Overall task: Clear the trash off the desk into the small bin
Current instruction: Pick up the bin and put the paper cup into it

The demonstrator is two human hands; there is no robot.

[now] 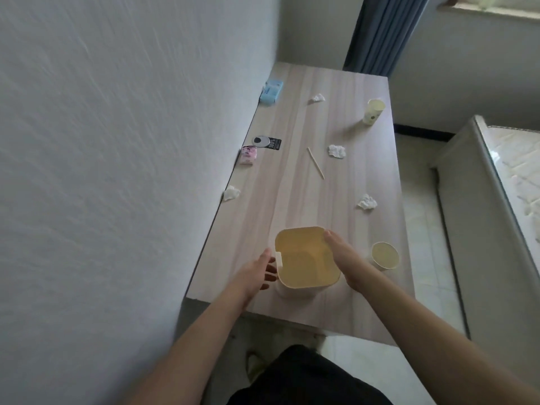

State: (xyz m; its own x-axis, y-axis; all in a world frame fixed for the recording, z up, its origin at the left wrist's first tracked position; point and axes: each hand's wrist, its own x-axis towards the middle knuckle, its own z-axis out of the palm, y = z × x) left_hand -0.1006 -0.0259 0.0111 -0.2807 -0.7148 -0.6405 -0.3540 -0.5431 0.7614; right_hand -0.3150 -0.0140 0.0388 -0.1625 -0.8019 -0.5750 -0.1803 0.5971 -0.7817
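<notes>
A small cream bin (306,260) stands open near the desk's front edge. My left hand (258,273) is at its left side with fingers spread, and my right hand (343,255) lies against its right rim; whether either one grips it I cannot tell. Crumpled tissues lie at the left edge (231,193), the right side (367,202), the middle (336,150) and the far end (317,98). A wooden stick (315,163) lies mid-desk. One paper cup (385,255) stands right of the bin, another (373,111) at the far right.
The wooden desk (292,200) runs along a white wall on the left. A blue tissue pack (67,90), a pink packet (248,154) and a black card (267,141) lie by the wall. A bed (511,182) stands to the right, a curtain (380,33) beyond.
</notes>
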